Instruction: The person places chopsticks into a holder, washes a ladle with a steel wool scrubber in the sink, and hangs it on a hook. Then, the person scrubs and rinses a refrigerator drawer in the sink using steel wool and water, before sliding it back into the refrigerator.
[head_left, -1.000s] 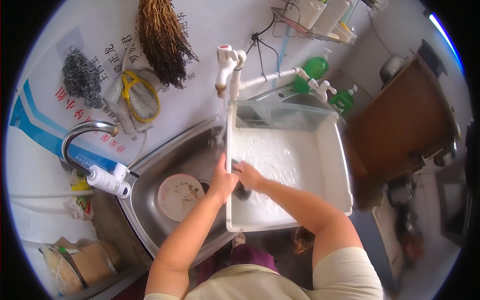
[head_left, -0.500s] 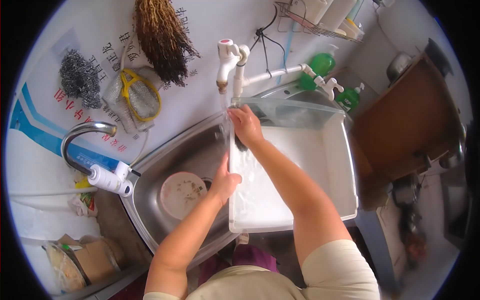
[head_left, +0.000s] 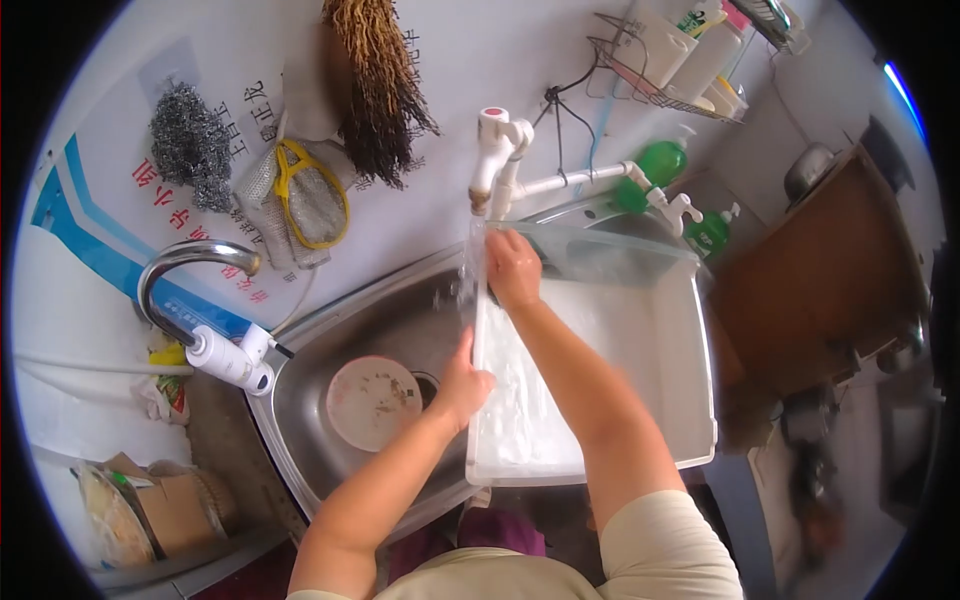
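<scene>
A white plastic bin (head_left: 640, 350) with a clear far panel (head_left: 600, 250) rests tilted over the right side of the steel sink (head_left: 310, 400). My left hand (head_left: 466, 385) is closed on its left wall, thumb over the rim. My right hand (head_left: 515, 270) is inside the bin at the far left corner, fingers curled against the wall. Something dark shows just under that hand, mostly hidden. Water runs from the white tap (head_left: 492, 150) down beside the bin's left wall, and wet streaks cover the bin floor.
A round white dish (head_left: 350, 425) with small scraps lies in the sink. A curved chrome faucet (head_left: 195, 250) stands at left. Green soap bottles (head_left: 660, 162) are behind the bin. Steel wool (head_left: 190, 150), a yellow-rimmed mesh (head_left: 312, 205) and a straw brush (head_left: 380, 90) hang on the wall.
The view has shifted, so the scene sits lower and further right. My right hand has moved slightly along the bin's far left corner. My left hand keeps its hold on the rim.
</scene>
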